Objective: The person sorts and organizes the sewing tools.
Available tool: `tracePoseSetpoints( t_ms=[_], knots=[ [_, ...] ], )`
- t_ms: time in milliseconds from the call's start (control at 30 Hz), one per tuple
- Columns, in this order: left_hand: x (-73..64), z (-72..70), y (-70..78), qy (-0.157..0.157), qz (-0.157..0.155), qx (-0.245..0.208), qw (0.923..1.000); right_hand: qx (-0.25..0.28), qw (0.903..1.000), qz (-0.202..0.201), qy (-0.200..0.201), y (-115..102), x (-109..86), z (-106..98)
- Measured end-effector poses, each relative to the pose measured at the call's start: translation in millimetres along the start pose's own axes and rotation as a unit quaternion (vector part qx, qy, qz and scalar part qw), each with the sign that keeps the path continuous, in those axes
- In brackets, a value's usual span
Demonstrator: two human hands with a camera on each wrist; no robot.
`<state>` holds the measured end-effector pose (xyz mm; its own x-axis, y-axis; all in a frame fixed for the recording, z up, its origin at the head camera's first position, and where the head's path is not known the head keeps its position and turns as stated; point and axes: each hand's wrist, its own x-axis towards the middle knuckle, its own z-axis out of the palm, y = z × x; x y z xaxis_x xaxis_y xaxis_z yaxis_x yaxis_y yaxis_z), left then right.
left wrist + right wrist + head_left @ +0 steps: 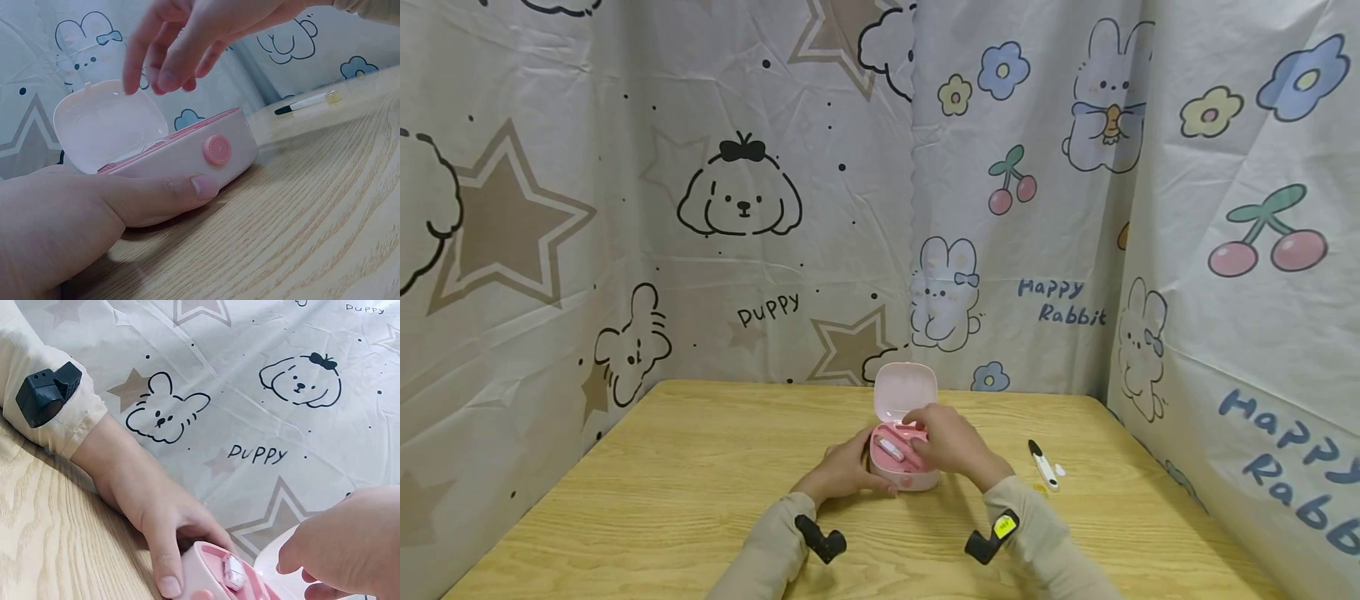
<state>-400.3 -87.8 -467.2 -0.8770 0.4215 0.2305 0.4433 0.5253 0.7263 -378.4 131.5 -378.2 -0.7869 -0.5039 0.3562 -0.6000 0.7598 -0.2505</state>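
Observation:
A small pale pink case (887, 477) stands on the table with its hinged lid (906, 390) raised at the back. My left hand (841, 468) grips its left side, with the thumb along the front wall near a round pink button (217, 150). Inside is a darker pink tray (212, 557) with slots. A small whitish piece with a clear part (234, 574) lies in one of them. Over the right part of the case hovers my right hand (200, 40), its fingers loosely bent and pointing down. In the left wrist view these fingers are above the rim, and nothing shows between them.
To the right of the case lies a slim white tool (1043, 467) with a black end. A small white piece (1060, 470) is beside it, and a yellowish bit (1040, 488) lies near its lower end. Printed curtains (820, 275) hang behind the wooden table (700, 450) and at both sides.

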Motion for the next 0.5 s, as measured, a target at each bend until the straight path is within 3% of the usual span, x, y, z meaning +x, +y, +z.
tracePoseSetpoints(
  t_ms=[500],
  knots=[
    [0.3, -0.5, 0.5, 0.001, 0.012, -0.007, 0.9999, -0.012, 0.9988, 0.043, 0.02, 29.7, -30.4, -23.4]
  ],
)
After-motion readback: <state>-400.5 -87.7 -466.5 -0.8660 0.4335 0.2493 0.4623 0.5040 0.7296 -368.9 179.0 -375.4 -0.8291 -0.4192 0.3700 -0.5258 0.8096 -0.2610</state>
